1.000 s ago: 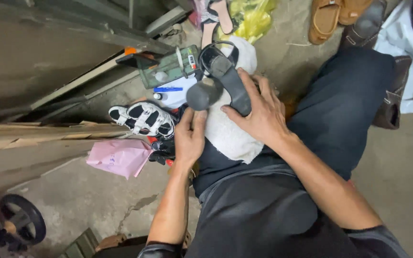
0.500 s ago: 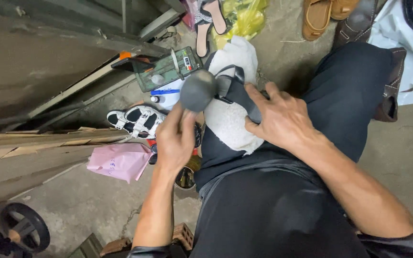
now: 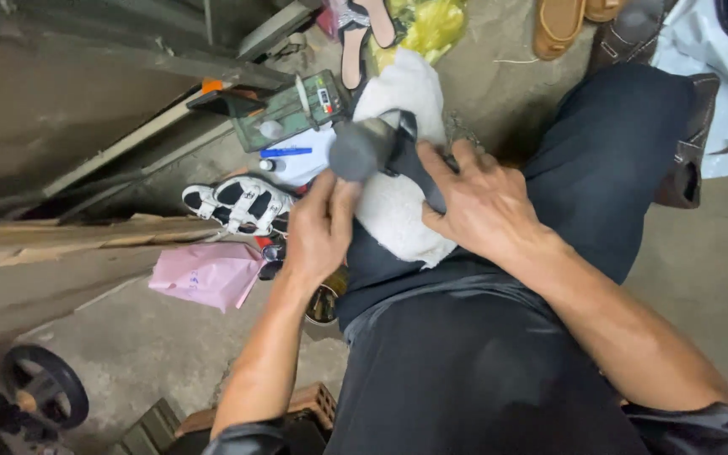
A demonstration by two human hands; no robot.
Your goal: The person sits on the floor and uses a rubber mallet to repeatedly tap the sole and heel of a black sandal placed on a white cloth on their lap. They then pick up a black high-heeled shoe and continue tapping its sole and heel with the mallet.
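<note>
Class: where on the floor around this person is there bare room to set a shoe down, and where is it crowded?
Bare concrete lies below the pink bag, between the black wheel and the brick, and again at the right edge below the brown shoe. Ahead of the left hand it is crowded: white sandal, green box.

Shoe [image 3: 398, 156] lies on cloth [image 3: 398, 219] draped over the person's lap, heel to the left. Left hand [image 3: 318, 232] under the heel, touching it; right hand [image 3: 486, 198] on the sole, right of the heel. Floor left of the knee: sandal [image 3: 242, 202], plastic bag [image 3: 208, 274] nearer the camera, box [image 3: 284, 114] beyond. Wheel [image 3: 44, 388] at bottom left.
</note>
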